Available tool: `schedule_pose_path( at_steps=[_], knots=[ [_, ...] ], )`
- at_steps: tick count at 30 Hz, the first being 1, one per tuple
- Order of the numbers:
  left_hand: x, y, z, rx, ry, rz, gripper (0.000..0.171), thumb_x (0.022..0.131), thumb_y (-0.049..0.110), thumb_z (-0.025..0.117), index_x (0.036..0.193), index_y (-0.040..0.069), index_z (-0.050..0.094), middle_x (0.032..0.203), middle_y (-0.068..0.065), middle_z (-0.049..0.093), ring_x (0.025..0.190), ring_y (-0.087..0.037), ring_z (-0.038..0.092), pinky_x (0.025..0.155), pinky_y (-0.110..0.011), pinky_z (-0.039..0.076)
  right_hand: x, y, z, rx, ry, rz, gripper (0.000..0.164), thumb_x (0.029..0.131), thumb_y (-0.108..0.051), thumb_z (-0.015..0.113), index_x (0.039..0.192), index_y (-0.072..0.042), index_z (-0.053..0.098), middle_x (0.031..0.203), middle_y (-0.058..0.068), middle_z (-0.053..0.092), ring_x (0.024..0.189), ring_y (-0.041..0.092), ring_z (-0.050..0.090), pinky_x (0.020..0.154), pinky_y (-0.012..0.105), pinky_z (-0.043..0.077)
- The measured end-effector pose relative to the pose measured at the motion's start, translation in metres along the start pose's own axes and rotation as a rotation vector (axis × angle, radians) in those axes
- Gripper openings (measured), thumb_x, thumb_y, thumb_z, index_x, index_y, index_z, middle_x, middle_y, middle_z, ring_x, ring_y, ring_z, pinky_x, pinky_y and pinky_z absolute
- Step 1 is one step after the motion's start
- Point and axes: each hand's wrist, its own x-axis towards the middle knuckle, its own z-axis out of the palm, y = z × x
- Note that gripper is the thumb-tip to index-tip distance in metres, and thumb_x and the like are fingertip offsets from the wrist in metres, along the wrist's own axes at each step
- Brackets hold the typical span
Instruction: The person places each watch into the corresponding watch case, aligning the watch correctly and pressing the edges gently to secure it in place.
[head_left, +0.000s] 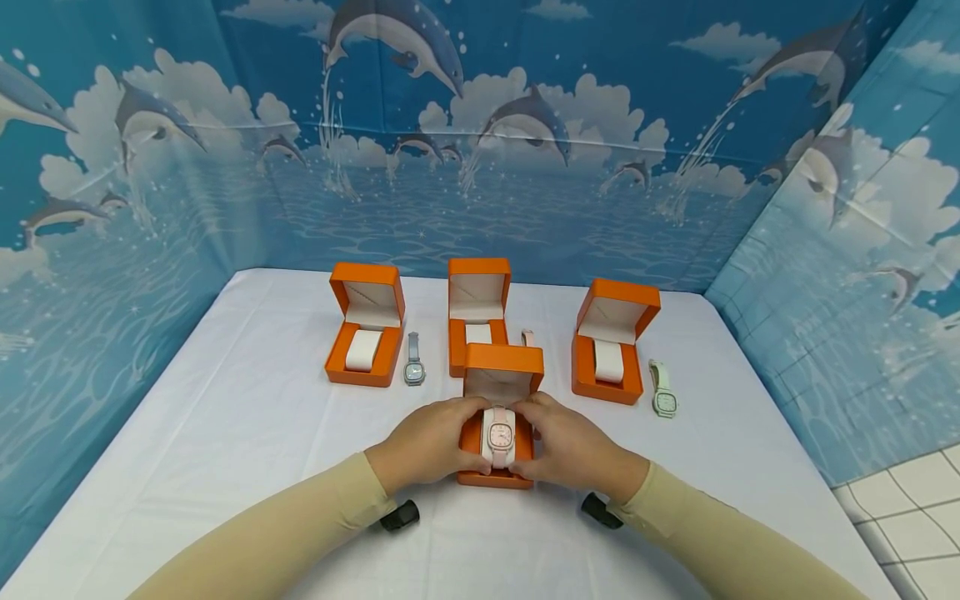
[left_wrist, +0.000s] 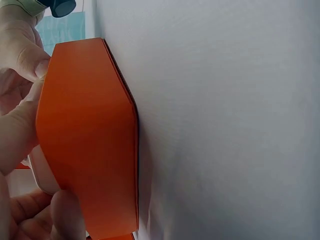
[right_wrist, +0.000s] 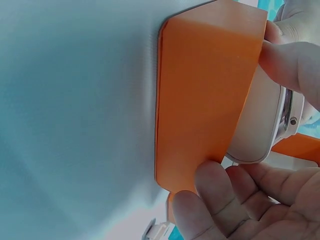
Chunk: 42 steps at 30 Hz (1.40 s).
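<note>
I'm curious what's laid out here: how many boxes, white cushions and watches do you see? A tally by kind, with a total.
Orange boxes: 4
White cushions: 4
Watches plainly seen: 3
Partly hidden pinkish piece, probably another watch: 1
Total: 12, counting that piece

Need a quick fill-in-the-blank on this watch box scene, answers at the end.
1. The left hand and right hand are both at the front box, which holds a ____ watch.
2. Counting that one, ____ orange boxes stand open.
3. The watch lying beside the rightmost box is pale ____.
4. The blue-grey watch lies beside the box at the far ____.

Missing words: pink; four; green; left.
</note>
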Motion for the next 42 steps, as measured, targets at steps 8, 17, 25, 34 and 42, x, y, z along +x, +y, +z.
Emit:
schedule_pose_path(
  at_steps=[8,17,25,34,42],
  knots=[
    [0.0003,-0.0003,0.0007,0.008,0.005,-0.006,0.077,0.08,0.045,0.092,0.145,0.018,0.059,0.14,0.002,0.065,0.125,-0.016,0.063,0.112,-0.041,0.051,-0.0005,-0.0007,0.0,-0.003,-0.008,0.003,0.072,0.081,-0.035,0.092,0.14,-0.006,0.063,0.122,0.001,0.062,0.095,0.01,0.056,0.09,0.032,0.059],
    [-0.001,-0.0029,0.0014,0.045,0.004,-0.003,0.077,0.084,0.05,0.088,0.149,0.022,0.058,0.143,0.002,0.059,0.123,-0.017,0.062,0.108,-0.042,0.054,-0.0001,0.0016,0.0032,-0.007,-0.024,0.0,0.072,0.083,-0.036,0.09,0.141,-0.006,0.062,0.121,0.002,0.061,0.095,0.01,0.055,0.088,0.032,0.057],
    [-0.0016,-0.0026,0.0016,0.061,0.007,0.008,0.074,0.086,0.049,0.086,0.149,0.019,0.059,0.142,0.001,0.059,0.121,-0.018,0.063,0.108,-0.042,0.054,-0.0007,0.0021,0.0021,-0.024,-0.03,-0.018,0.07,0.084,-0.037,0.089,0.141,-0.006,0.062,0.119,0.003,0.06,0.092,0.011,0.053,0.082,0.028,0.054],
    [-0.0003,-0.002,0.0019,0.071,-0.002,-0.005,0.076,0.086,0.049,0.086,0.15,0.018,0.059,0.143,-0.001,0.059,0.122,-0.019,0.064,0.109,-0.041,0.054,-0.0015,0.0038,0.0041,-0.048,-0.002,-0.038,0.068,0.085,-0.036,0.088,0.141,-0.005,0.063,0.119,0.003,0.06,0.091,0.01,0.052,0.082,0.027,0.055],
    [-0.0006,-0.0049,0.0011,0.056,0.01,0.0,0.073,0.086,0.049,0.086,0.148,0.021,0.06,0.144,0.0,0.059,0.124,-0.018,0.062,0.11,-0.043,0.053,-0.0018,0.0034,0.0041,-0.062,0.0,-0.034,0.069,0.085,-0.037,0.088,0.142,-0.005,0.064,0.122,0.004,0.059,0.093,0.01,0.053,0.086,0.03,0.057]
  ],
)
